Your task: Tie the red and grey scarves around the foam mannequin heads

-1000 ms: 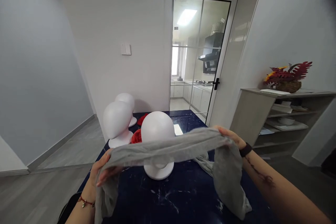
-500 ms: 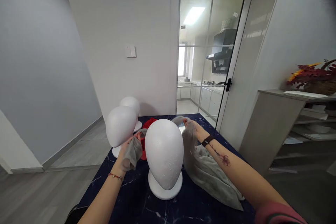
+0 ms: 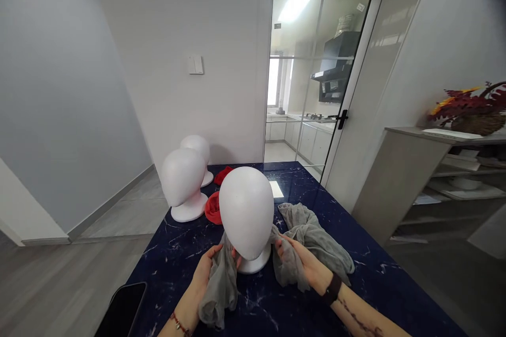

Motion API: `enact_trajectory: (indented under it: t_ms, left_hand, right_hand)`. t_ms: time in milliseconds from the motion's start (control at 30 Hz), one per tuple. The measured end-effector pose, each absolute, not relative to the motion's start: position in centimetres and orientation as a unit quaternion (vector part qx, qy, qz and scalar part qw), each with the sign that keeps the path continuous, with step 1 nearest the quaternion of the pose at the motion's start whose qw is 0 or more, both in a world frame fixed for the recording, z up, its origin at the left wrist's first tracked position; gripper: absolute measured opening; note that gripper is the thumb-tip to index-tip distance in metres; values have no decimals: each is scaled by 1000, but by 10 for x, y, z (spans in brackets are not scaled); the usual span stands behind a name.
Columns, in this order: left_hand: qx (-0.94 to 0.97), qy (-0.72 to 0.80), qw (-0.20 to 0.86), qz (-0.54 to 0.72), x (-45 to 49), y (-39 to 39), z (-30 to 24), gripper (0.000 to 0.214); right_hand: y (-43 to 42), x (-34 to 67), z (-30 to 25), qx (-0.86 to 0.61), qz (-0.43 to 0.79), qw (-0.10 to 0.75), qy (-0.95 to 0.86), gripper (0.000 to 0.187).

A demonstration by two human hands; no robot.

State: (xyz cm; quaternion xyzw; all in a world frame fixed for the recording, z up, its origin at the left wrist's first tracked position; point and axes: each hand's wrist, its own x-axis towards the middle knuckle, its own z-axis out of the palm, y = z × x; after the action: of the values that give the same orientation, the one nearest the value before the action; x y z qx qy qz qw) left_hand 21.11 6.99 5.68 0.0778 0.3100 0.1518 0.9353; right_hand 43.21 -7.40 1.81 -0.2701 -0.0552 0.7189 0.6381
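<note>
A white foam mannequin head (image 3: 246, 213) stands on the dark blue marbled table (image 3: 356, 284) right in front of me. A grey scarf (image 3: 312, 234) runs behind its neck and hangs down on both sides. My left hand (image 3: 205, 274) is closed on the left end of the scarf beside the head's base. My right hand (image 3: 304, 263) grips the right part of the scarf just right of the base, and the rest of the cloth lies bunched on the table behind it.
Two more white foam heads (image 3: 182, 179) stand at the far left of the table with red cloth (image 3: 213, 208) beside them. A black phone (image 3: 120, 309) lies at the near left edge. A glass door (image 3: 316, 73) and a grey shelf unit (image 3: 443, 168) stand beyond.
The scarf was stretched between both hands in front of the head, then passed behind it. Both hands have come down and toward me to the head's base, still holding the ends.
</note>
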Motion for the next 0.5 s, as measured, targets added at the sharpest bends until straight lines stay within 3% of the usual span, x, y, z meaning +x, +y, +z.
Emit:
enact_trajectory:
  t_ms: [100, 500]
  left_hand:
    - [86, 313, 939, 111, 215, 60, 54, 17]
    - [126, 201, 970, 54, 211, 63, 32, 20]
  right_hand:
    - [-65, 401, 20, -277, 696, 662, 23, 23]
    - [-55, 368, 23, -294, 612, 733, -53, 25]
